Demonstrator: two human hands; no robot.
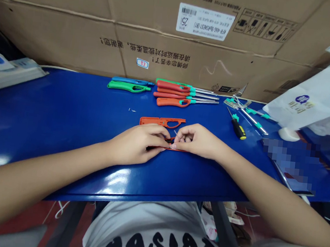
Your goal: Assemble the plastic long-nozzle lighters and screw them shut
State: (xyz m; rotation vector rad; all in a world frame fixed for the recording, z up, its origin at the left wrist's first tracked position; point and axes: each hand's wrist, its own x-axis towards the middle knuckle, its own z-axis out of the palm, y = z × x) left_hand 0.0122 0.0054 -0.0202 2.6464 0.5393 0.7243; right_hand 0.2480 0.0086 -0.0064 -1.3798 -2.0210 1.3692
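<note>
- Head view: the left hand (pixel 145 143) pinches an open orange lighter half-shell (pixel 168 140); the right hand's (pixel 197 140) thumb and forefinger press together over it.
- Small inner parts might spring out if the left pinch tilts or slackens.
- A sleeve-less forearm sweep could scatter the tiny pale slivers (pixel 132 110) beyond the left hand, or nudge the matching half-shell (pixel 150 120) just past its knuckles.
- Fingers cover most of the held shell; what the right fingertips grasp cannot be told.
</note>
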